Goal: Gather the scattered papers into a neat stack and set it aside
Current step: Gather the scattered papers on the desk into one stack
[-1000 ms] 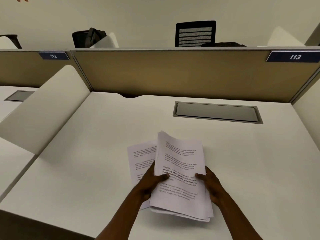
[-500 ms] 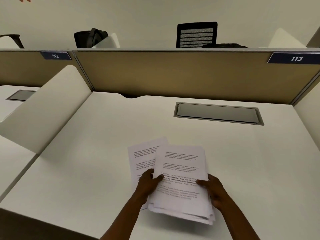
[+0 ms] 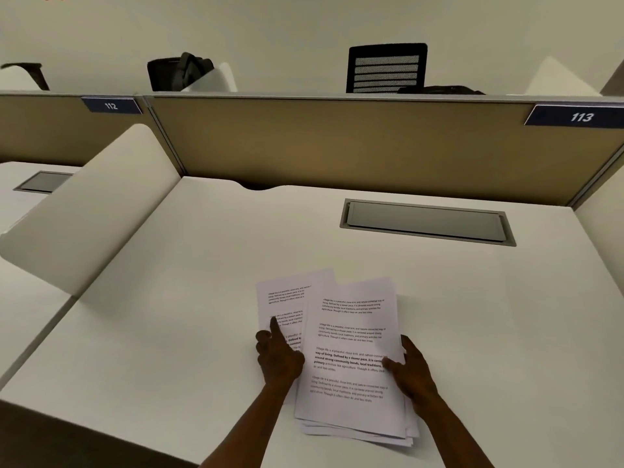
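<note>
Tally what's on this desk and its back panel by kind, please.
Paper piles: 2, the stack and a loose sheet
Hands: 2, left hand and right hand
Desk hatches: 1
Number signs: 1, "113"
Total: 6

left hand [image 3: 278, 358]: forefinger extended, pressing down | right hand [image 3: 410, 371]: fingers spread, palm down
</note>
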